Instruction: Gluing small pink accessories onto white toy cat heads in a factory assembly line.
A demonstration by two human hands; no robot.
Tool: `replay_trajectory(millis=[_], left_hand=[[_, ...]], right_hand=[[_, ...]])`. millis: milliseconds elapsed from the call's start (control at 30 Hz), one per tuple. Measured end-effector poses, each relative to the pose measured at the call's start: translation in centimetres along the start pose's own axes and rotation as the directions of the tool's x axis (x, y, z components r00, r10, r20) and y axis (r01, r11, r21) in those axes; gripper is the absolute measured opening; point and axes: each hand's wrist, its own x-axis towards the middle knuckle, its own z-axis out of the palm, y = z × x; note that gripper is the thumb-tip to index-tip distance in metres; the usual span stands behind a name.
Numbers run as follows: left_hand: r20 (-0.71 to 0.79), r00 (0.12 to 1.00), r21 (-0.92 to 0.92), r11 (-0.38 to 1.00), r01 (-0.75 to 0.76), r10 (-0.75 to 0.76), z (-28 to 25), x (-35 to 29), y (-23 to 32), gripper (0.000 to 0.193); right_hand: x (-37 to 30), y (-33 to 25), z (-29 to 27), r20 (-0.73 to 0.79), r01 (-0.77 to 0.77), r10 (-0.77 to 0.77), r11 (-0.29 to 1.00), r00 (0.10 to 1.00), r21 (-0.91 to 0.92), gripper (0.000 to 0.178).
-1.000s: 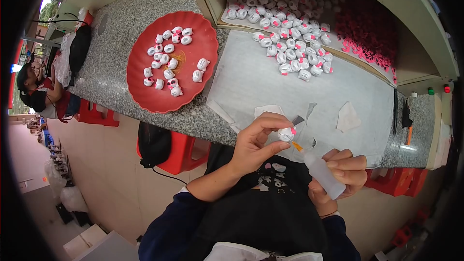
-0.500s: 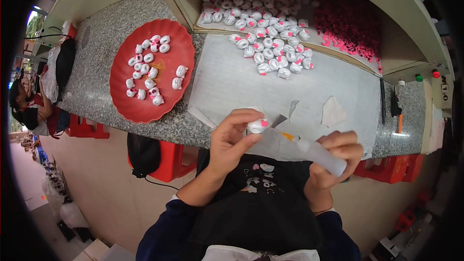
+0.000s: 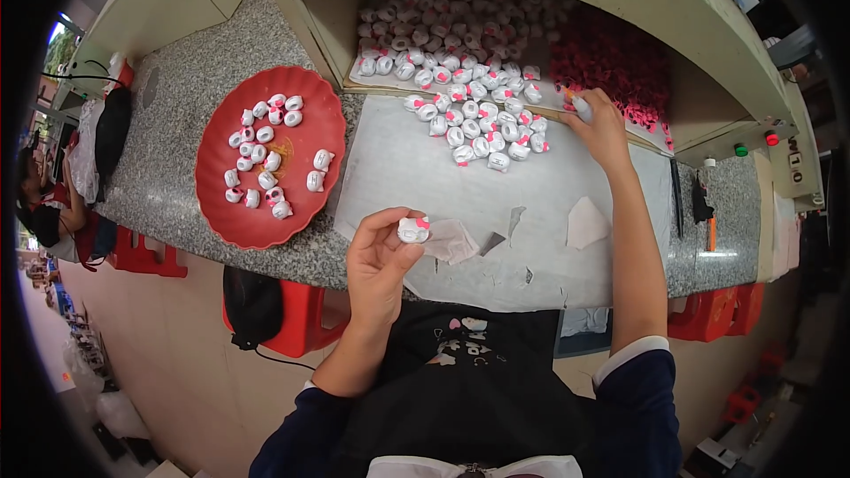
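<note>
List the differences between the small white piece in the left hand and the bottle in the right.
The white piece is squat with a pink bit; the bottle has an orange tip.
The piece is nearer the body, in the left hand; the bottle is farther out, in the right hand, by the pink parts.
Both are pale.

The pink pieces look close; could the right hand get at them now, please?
Probably yes: the right hand is beside the pink pieces, nothing visibly blocking, though the bottle it holds may hinder it.
</note>
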Motion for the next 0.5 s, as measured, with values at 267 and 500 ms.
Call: replay_trajectory(millis=[267, 500], left_hand=[[0.027, 0.999, -0.063, 0.998, 0.031, -0.029, 0.0, 0.4, -0.1, 0.037], [0.067, 0.996, -0.043, 0.997, 0.063, -0.060, 0.5, 0.2, -0.6, 0.037]], right_hand=[[-1.2, -0.5, -0.3, -0.107, 0.124, -0.109, 0.980, 0.988, 0.153, 0.009], [-8.9, -10.6, -2.0, 0.220, -0.313, 0.224, 0.638, 0.950, 0.704, 0.007]])
